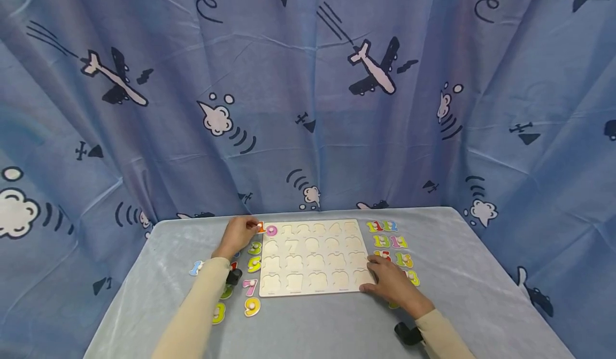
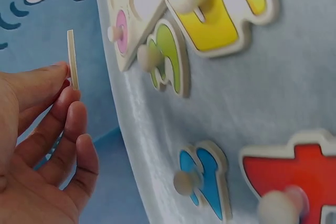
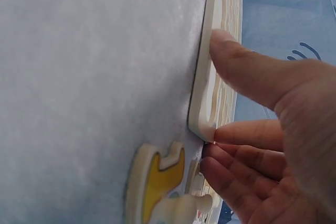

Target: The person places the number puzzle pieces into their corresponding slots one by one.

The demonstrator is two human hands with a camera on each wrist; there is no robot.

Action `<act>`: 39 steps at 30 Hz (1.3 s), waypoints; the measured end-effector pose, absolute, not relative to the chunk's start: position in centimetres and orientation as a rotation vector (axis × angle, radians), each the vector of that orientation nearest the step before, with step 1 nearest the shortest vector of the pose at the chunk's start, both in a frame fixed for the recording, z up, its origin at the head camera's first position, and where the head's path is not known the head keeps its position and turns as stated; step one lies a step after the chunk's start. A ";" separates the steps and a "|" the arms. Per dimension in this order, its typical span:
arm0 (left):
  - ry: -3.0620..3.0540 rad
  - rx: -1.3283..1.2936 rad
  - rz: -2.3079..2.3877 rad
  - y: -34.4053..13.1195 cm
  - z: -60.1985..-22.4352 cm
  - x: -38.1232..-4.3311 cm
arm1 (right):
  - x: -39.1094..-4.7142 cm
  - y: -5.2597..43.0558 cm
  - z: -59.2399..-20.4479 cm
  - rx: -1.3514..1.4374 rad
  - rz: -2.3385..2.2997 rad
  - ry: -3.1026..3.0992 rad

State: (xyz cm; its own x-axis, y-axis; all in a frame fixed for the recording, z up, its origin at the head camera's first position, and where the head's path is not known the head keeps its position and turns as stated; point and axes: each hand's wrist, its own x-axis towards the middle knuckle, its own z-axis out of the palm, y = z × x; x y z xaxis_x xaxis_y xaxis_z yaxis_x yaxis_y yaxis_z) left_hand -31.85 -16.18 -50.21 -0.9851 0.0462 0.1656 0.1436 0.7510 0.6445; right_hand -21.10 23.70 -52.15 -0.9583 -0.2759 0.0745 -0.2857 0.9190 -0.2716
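A pale wooden number puzzle board lies mid-table, with a pink 0 piece in its far left recess. My left hand pinches an orange 1 piece between thumb and fingertips, just left of that 0. From the left wrist this 1 piece appears edge-on, held upright. My right hand holds the board's near right corner, thumb along the near edge and fingers at the right side. In the right wrist view the thumb presses on the board's rim.
Left of the board stand knobbed number pieces, among them a green 3, yellow 5, pink 7 and yellow 9. Several more, such as a red 11 and a pink 14, lie to the right. A blue curtain hangs behind.
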 end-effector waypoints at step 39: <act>-2.879 -0.221 -0.969 -9.7 -52.0 -33.9 | -21.1 23.6 -52.2 0.396 0.427 -3.114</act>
